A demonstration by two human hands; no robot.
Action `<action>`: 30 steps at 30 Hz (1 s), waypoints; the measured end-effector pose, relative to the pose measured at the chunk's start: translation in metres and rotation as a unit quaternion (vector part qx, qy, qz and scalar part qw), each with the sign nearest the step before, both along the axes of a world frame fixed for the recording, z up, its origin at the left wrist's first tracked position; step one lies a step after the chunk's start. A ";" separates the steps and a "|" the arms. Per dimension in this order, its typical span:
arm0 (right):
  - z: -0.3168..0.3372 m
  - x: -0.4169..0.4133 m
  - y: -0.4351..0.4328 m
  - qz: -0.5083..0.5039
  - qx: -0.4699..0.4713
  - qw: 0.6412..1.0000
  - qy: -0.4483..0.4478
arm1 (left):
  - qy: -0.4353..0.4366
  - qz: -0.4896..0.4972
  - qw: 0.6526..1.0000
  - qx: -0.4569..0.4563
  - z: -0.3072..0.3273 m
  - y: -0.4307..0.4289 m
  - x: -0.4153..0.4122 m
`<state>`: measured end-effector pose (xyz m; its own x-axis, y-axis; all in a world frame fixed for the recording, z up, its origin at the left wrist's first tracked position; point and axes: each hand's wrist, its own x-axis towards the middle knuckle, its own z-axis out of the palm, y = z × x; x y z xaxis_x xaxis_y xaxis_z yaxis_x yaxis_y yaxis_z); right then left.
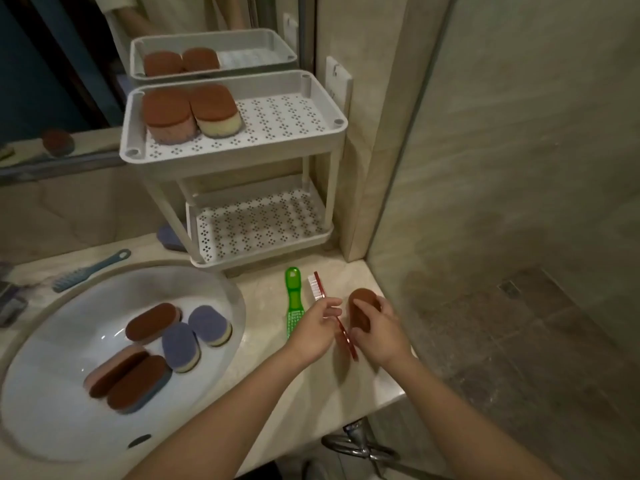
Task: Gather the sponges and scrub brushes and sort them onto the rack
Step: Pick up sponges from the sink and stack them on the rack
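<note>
No writing, brand, number or sign can be read anywhere in view. The white perforated plastic two-tier rack (239, 157), the translucent green plastic scrub brush (294, 299), the red-handled white-bristled scrub brush (349, 342) and the brown-topped oval sponge (360, 306) all show plain, unmarked surfaces. Small dark marks on the white rectangular wall plate (337, 81) beside the rack are too blurred to tell as letters.

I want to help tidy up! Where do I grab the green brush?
Take the green brush by its smooth narrow handle, the end nearest the rack, coming down from above. It lies flat on the counter, bristle head toward the left hand, which pinches the red brush.
</note>
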<state>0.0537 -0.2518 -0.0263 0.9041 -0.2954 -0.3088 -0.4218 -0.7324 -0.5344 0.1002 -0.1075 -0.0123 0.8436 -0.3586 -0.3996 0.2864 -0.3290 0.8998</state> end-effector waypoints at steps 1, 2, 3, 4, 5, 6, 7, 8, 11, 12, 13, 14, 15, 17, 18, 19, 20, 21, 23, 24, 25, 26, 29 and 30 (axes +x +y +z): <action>-0.003 -0.001 0.000 0.002 -0.001 1.000 0.012 | 0.010 0.003 1.000 0.002 -0.003 -0.002 -0.001; -0.005 -0.002 0.001 0.003 -0.003 1.000 0.020 | 0.019 0.006 1.000 0.004 -0.005 -0.004 -0.002; -0.007 -0.003 0.002 0.002 -0.004 1.000 0.022 | 0.028 0.011 1.000 0.005 -0.007 -0.005 -0.003; -0.008 -0.003 0.003 0.000 -0.006 1.000 0.018 | 0.039 0.016 0.999 0.003 -0.008 -0.006 -0.004; -0.008 -0.003 0.004 -0.004 -0.006 1.000 0.012 | 0.047 0.021 0.999 -0.001 -0.009 -0.006 -0.005; -0.008 -0.003 0.004 -0.011 -0.005 1.000 0.006 | 0.053 0.026 0.998 -0.004 -0.009 -0.006 -0.005; -0.008 -0.002 0.005 -0.018 -0.002 1.000 0.000 | 0.056 0.030 0.998 -0.003 -0.008 -0.006 -0.005; -0.007 -0.001 0.004 -0.028 0.002 1.000 -0.006 | 0.058 0.032 0.998 -0.001 -0.008 -0.006 -0.005; -0.003 0.001 0.002 -0.072 0.019 0.997 -0.037 | 0.049 0.036 0.998 0.007 -0.004 -0.008 -0.004; -0.001 0.000 0.002 -0.081 0.023 0.995 -0.056 | 0.048 0.040 0.998 0.008 -0.002 -0.009 -0.004; 0.001 0.000 0.002 -0.084 0.030 0.993 -0.077 | 0.047 0.044 0.998 0.006 0.000 -0.010 -0.003; 0.004 0.000 0.003 -0.084 0.039 0.991 -0.099 | 0.046 0.049 0.998 0.002 0.003 -0.010 -0.002; 0.007 0.001 0.005 -0.079 0.054 0.989 -0.117 | 0.042 0.056 0.998 -0.003 0.006 -0.010 -0.002; 0.015 0.004 0.013 -0.060 0.091 0.984 -0.142 | 0.029 0.078 0.996 -0.018 0.012 -0.007 -0.001; 0.019 0.006 0.018 -0.051 0.107 0.981 -0.151 | 0.023 0.093 0.995 -0.026 0.016 -0.005 -0.001; 0.023 0.009 0.023 -0.043 0.119 0.979 -0.158 | 0.019 0.109 0.993 -0.035 0.019 0.000 -0.001; 0.027 0.012 0.030 -0.036 0.130 0.977 -0.163 | 0.015 0.123 0.991 -0.043 0.022 0.005 -0.001; 0.030 0.015 0.038 -0.028 0.143 0.975 -0.166 | 0.011 0.137 0.989 -0.047 0.025 0.012 0.000; 0.033 0.020 0.054 -0.005 0.170 0.972 -0.165 | 0.005 0.164 0.985 -0.046 0.029 0.027 0.001; 0.034 0.022 0.063 0.008 0.180 0.970 -0.161 | 0.004 0.176 0.983 -0.045 0.030 0.036 0.001; 0.035 0.025 0.073 0.024 0.185 0.970 -0.157 | 0.004 0.190 0.981 -0.046 0.031 0.046 0.002; 0.036 0.028 0.083 0.042 0.186 0.970 -0.153 | 0.006 0.205 0.978 -0.049 0.031 0.055 0.002; 0.038 0.035 0.113 0.091 0.175 0.969 -0.150 | 0.015 0.260 0.964 -0.057 0.031 0.085 0.002; 0.038 0.037 0.123 0.104 0.182 0.966 -0.150 | 0.015 0.277 0.959 -0.054 0.031 0.095 0.001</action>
